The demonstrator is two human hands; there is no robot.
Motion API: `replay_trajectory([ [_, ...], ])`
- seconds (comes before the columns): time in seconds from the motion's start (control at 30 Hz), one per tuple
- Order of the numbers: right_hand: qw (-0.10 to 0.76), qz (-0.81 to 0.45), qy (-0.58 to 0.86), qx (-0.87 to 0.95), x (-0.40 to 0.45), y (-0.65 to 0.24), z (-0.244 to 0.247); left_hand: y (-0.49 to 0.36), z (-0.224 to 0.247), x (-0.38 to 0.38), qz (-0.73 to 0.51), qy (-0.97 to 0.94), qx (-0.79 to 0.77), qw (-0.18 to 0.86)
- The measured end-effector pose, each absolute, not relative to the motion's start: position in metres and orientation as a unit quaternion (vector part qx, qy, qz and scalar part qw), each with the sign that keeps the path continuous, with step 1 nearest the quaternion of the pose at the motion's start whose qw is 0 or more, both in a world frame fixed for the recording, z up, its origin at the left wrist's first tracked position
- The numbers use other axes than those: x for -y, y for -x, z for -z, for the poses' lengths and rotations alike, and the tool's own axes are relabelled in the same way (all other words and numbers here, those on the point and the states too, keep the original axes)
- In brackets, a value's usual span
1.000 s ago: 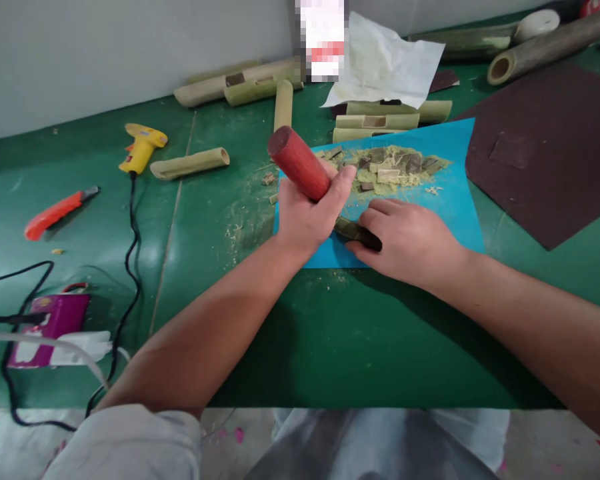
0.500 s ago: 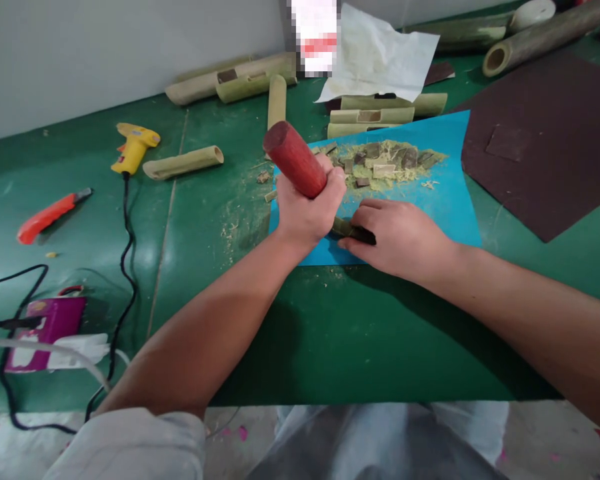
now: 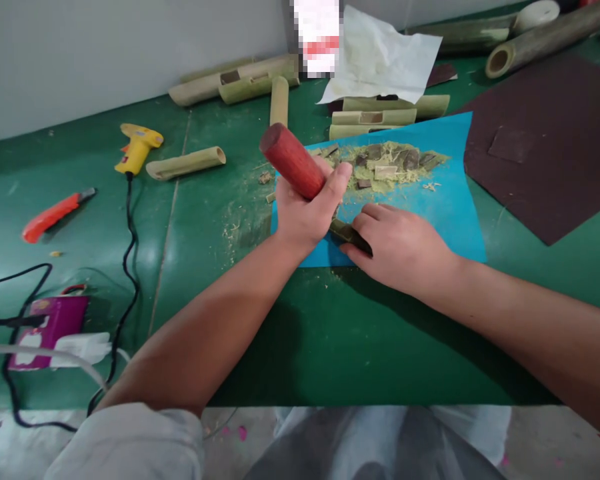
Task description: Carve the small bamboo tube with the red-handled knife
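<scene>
My left hand (image 3: pixel 307 212) is wrapped round a thick red cylindrical handle (image 3: pixel 294 161), tilted up to the left. Its thumb points up along the side, and the tool's working end is hidden under the fist. Just to the right, my right hand (image 3: pixel 405 241) grips a dark green piece of bamboo (image 3: pixel 345 231), thumb below and fingers above. The bamboo's left end lies close against the left fist; whether the tool touches it cannot be seen. Both hands are over a blue sheet (image 3: pixel 455 220) on the green table, with a heap of shavings and bamboo chips (image 3: pixel 385 172) behind them.
Cut bamboo tubes (image 3: pixel 260 83) lie along the wall, one short tube (image 3: pixel 187 163) nearer. At left are a yellow glue gun (image 3: pixel 137 148), an orange utility knife (image 3: pixel 55 217) and a purple power strip (image 3: pixel 63 327) with cords. A dark brown sheet (image 3: pixel 545 147) lies right.
The red handle has shifted slightly left, and the left thumb is raised a little more. My right hand keeps its grip on the bamboo piece, whose hollow end is tilted slightly differently.
</scene>
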State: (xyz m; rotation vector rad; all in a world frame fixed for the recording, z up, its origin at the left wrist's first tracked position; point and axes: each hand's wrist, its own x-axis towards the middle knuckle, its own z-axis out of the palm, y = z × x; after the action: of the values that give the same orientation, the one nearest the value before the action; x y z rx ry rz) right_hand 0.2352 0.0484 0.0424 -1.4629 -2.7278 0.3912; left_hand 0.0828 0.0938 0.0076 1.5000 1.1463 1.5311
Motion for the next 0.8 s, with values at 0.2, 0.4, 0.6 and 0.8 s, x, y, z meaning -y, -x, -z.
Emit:
replay_trajectory([
  [0.2, -0.002, -0.104, 0.466, 0.878, -0.0454, -0.2354, -0.0435, -0.0811, -0.0058, -0.0958, -0.599, -0.587, -0.434, 0.329],
  [0.4, -0.021, -0.069, 0.453, 0.889, -0.0405, -0.2338, -0.0470, -0.0805, -0.0073, -0.0981, -0.583, -0.603, -0.432, 0.332],
  [0.6, -0.023, -0.088, 0.425, 0.900, -0.0387, -0.2285, -0.0445, -0.0788, -0.0075, -0.0957, -0.579, -0.625, -0.407, 0.328],
  [0.8, -0.018, -0.104, 0.457, 0.883, -0.0435, -0.2324, -0.0422, -0.0795, -0.0001, -0.1008, -0.647, -0.597, -0.372, 0.294],
])
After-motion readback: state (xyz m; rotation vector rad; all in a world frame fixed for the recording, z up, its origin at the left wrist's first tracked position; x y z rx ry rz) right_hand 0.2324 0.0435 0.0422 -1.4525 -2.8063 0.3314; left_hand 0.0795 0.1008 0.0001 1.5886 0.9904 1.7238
